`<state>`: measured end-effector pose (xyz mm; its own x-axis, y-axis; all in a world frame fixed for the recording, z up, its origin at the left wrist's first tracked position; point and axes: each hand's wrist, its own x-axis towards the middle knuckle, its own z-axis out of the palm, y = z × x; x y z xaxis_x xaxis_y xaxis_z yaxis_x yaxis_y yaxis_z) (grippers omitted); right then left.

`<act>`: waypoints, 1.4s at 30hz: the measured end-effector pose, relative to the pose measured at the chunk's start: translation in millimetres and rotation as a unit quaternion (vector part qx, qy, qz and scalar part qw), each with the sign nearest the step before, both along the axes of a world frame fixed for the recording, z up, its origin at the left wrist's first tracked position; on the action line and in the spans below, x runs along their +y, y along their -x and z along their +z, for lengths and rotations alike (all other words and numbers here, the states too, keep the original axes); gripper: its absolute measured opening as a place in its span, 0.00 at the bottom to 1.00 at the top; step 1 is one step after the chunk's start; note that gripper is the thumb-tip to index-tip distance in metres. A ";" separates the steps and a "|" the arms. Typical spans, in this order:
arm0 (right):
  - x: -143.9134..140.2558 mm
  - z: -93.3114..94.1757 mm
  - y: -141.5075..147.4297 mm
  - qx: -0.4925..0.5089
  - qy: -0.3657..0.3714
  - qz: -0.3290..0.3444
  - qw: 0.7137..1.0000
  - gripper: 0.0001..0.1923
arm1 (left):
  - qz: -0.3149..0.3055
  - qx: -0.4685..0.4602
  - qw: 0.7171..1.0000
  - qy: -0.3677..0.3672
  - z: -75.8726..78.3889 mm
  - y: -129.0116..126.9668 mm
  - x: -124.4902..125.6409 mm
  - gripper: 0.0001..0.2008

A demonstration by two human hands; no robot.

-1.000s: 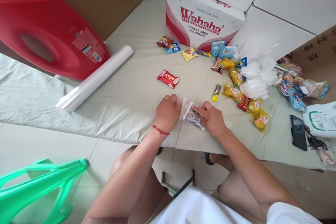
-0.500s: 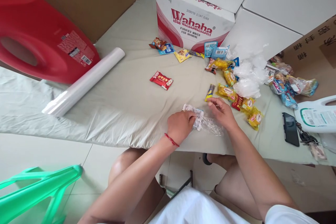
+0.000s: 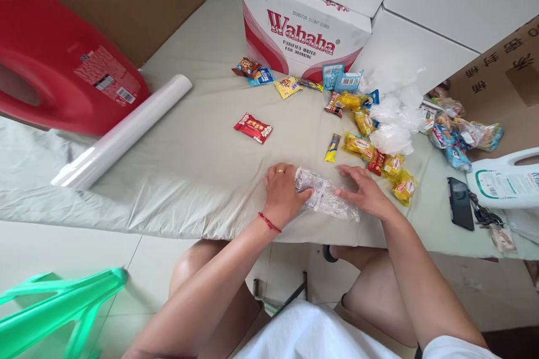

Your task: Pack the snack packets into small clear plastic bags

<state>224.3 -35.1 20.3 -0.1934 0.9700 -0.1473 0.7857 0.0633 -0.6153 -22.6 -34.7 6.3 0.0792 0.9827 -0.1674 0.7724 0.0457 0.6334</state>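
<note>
A bundle wrapped in clear crinkled plastic lies near the front edge of the covered table. My left hand, with a ring and a red cord bracelet, rests at its left end; the thumb lies on the plastic, apart from the bent fingers. At the other end, my right hand is open, fingers spread, its thumb touching the wrap or just above it. What is inside the wrap is hard to make out. Just beyond my right hand is a small yellow-and-grey stick packet. A red snack packet lies farther left.
Yellow wrapped snacks and crumpled clear plastic bags lie to the right. Behind them stands a Wahaba-style white-and-red water carton. A plastic film roll and red jug are left; a phone lies right.
My left hand has let go of its pinch and moved to the bundle's left end. My right hand has drawn back from the stick packet, fingers spread. The plastic lies more stretched out.
</note>
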 end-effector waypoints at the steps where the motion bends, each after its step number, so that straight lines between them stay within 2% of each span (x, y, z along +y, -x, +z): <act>1: -1.2 0.1 3.5 -0.017 -0.006 0.021 1.000 0.25 | -0.008 -0.021 1.000 0.001 0.6 -0.8 0.0 0.17; 4: -7.7 0.6 18.0 -0.041 -0.027 0.038 0.998 0.07 | -0.013 -0.092 0.996 0.013 2.7 -2.6 0.0 0.13; 7: -18.5 2.9 32.4 -0.019 -0.034 0.000 0.999 0.07 | -0.001 -0.112 0.994 -0.006 2.4 -5.0 -3.7 0.12; 9: -26.4 3.9 42.1 0.056 0.027 -0.042 0.997 0.09 | -0.010 -0.075 0.996 -0.056 -0.2 -8.5 -9.5 0.09; 10: -29.8 3.8 47.2 0.118 0.072 -0.070 0.988 0.11 | -0.027 -0.049 0.995 -0.086 -1.9 -10.9 -13.1 0.08; 12: -34.7 2.2 57.6 0.258 0.143 -0.128 0.947 0.14 | -0.076 -0.001 0.986 -0.151 -5.7 -16.9 -20.3 0.03; 14: -37.5 0.1 66.7 0.355 0.152 -0.179 0.905 0.15 | -0.133 0.025 0.970 -0.203 -9.3 -23.0 -25.7 0.07; 17: -40.7 -1.2 73.8 0.416 0.125 -0.228 0.871 0.15 | -0.187 0.032 0.953 -0.236 -14.1 -30.1 -29.6 0.13; 20: -42.9 -1.1 73.3 0.467 0.116 -0.248 0.841 0.21 | -0.248 0.006 0.942 -0.225 -17.1 -33.5 -32.5 0.11; 23: -40.2 -4.5 70.5 0.469 0.122 -0.251 0.838 0.25 | -0.290 -0.067 0.936 -0.187 -16.3 -33.5 -34.2 0.14; 25: -35.4 -8.8 68.9 0.477 0.122 -0.264 0.829 0.25 | -0.264 -0.148 0.941 -0.148 -14.0 -31.5 -32.0 0.13; 26: -32.6 -11.1 68.3 0.492 0.115 -0.278 0.817 0.24 | -0.223 -0.191 0.947 -0.129 -12.7 -30.2 -29.4 0.11; 28: -27.6 -14.8 67.8 0.529 0.087 -0.307 0.786 0.22 | -0.081 -0.266 0.956 -0.089 -10.7 -28.0 -21.7 0.07; 29: -25.9 -16.1 68.2 0.546 0.070 -0.319 0.771 0.21 | 0.000 -0.302 0.951 -0.060 -10.2 -27.5 -17.1 0.05; 30: -25.0 -17.1 69.1 0.561 0.054 -0.328 0.758 0.21 | 0.068 -0.343 0.937 -0.025 -9.9 -27.6 -12.3 0.02; 31: -24.8 -17.8 70.6 0.573 0.044 -0.332 0.748 0.21 | 0.113 -0.391 0.913 0.013 -9.9 -28.2 -7.7 0.03; 33: -26.4 -18.4 75.1 0.591 0.046 -0.337 0.732 0.21 | 0.124 -0.497 0.854 0.086 -10.2 -31.1 -0.3 0.13; 35: -29.4 -18.2 80.2 0.594 0.064 -0.333 0.730 0.23 | 0.103 -0.569 0.808 0.114 -10.2 -34.7 4.1 0.21; 39: -34.8 -16.7 84.3 0.570 0.087 -0.279 0.768 0.23 | 0.144 -0.619 0.763 0.117 -7.8 -38.9 7.7 0.24; 42: -39.9 -13.1 77.5 0.553 0.084 -0.263 0.786 0.23 | 0.099 -0.629 0.761 0.124 -3.3 -40.5 5.9 0.22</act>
